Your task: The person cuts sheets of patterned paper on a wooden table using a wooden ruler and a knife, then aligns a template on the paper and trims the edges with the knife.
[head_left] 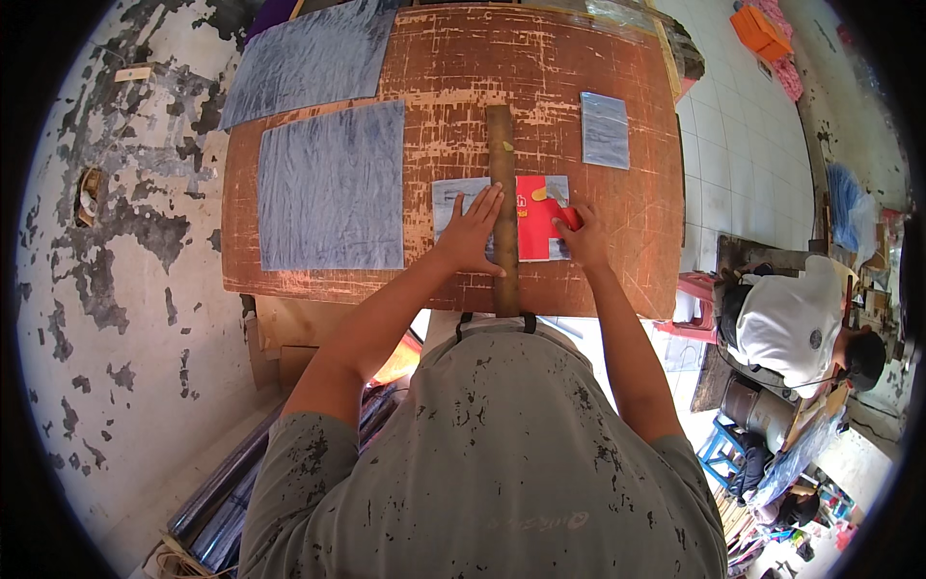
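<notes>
A worn brown straight bar [502,154], like a ruler, lies front to back over a small grey, streaky sheet [449,198] and along the left edge of a red printed card [532,232]. My left hand [470,232] presses on the bar and the sheet, its fingers spread. To the right, my right hand [586,239] is closed round a small red-handled tool [572,218] that looks like a cutter knife. Its pale tip points up and left, over the sheet's right part. My fingers partly cover the tool.
The brown table [444,58] is heavily scored. One large grey sheet [333,188] lies at left, another [309,63] behind it. A small grey piece [605,130] lies at back right. A person in a white shirt [796,314] sits at right, by a pink stool [694,304].
</notes>
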`<state>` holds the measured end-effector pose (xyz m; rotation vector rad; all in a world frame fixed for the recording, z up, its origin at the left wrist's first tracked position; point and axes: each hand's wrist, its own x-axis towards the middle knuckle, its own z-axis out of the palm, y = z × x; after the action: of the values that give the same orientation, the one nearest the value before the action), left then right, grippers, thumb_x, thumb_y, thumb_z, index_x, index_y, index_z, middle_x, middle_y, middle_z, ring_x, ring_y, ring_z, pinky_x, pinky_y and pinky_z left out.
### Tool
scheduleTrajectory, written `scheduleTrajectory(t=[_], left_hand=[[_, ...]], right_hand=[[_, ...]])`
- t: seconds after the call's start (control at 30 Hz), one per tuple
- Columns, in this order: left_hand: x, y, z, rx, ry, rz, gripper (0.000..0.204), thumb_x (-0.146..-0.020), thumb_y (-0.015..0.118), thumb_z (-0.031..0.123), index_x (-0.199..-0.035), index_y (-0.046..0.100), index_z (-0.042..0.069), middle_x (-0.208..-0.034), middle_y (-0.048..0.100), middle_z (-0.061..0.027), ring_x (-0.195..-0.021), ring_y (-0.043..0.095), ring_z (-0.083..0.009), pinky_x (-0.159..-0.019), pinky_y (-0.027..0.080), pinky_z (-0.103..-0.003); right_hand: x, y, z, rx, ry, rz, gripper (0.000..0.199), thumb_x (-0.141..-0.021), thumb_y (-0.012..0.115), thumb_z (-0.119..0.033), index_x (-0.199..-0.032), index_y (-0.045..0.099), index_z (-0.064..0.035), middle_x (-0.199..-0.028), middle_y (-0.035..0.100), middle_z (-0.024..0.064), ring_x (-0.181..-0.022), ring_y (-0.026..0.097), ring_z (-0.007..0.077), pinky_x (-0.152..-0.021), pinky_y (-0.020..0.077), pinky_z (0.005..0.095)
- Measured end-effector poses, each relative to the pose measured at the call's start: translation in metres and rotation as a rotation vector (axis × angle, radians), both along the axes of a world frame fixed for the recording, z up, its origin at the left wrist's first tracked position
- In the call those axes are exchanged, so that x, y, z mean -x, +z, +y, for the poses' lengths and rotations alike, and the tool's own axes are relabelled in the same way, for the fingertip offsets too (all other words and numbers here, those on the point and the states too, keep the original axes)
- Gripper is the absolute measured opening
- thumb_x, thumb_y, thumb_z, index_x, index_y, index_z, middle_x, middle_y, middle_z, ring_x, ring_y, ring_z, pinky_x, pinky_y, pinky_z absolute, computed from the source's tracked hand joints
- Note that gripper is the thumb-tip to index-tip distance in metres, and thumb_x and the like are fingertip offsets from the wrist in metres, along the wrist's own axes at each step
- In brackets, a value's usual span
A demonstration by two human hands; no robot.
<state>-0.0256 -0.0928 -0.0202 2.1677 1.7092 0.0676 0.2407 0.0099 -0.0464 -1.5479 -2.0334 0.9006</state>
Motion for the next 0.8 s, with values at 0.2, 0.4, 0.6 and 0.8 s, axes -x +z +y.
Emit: scheduleTrajectory(t=[0.2,0.4,0.6,0.8], left_hand=[[-0.0005,-0.0001,0.0007,0.004,0.002,0.016,0.16,-0.054,0.087,0.078,-0.168,0.007,-0.002,-0.177,0.008,-0.019,-0.164,0.012,-0.0344,-0.127,0.013,-0.069],[-0.0014,0.0003,0.0014,0.0,0.001,0.014,0.16,-0.054,0.086,0.078,-0.168,0.008,-0.002,-0.177,0.009,-0.0193,-0.164,0.012,-0.0346,-0.126,0.013,-0.07],[-0.0008,0.0,0.0018,-0.005,-0.007,0.011,0.16,-0.053,0.086,0.078,-0.168,0.008,-0.002,-0.177,0.009,-0.0194,-0.164,0.012,-0.0346,-0.126,0.014,-0.07],[-0.0002,-0.0031,-0.0004,-0.016,0.0,0.0,0.16,-0.053,0.086,0.078,-0.168,0.009,-0.002,-0.177,0.009,-0.0202,-0.164,0.013,-0.0349,-0.125,0.014,-0.071]], right_hand=[[0.0006,0.0049,-0.0003,0.006,0.005,0.004,0.04,-0.084,0.086,-0.03,-0.115,0.074,-0.0079,-0.112,0.066,0.0141,-0.101,0.069,0.0364,-0.086,0.0577,0.0469],[-0.0004,0.0042,-0.0003,0.027,-0.007,-0.005,0.04,-0.084,0.085,-0.031,-0.116,0.074,-0.0094,-0.114,0.067,0.0137,-0.103,0.07,0.0367,-0.086,0.0577,0.0475],[-0.0018,-0.0011,0.0001,-0.026,0.007,-0.02,0.041,-0.085,0.085,-0.033,-0.116,0.074,-0.0095,-0.12,0.067,0.0127,-0.107,0.069,0.0358,-0.089,0.0578,0.047],[-0.001,0.0008,-0.0014,0.005,-0.001,-0.021,0.042,-0.085,0.085,-0.033,-0.117,0.074,-0.0077,-0.122,0.067,0.0117,-0.109,0.07,0.0351,-0.091,0.0576,0.0455]])
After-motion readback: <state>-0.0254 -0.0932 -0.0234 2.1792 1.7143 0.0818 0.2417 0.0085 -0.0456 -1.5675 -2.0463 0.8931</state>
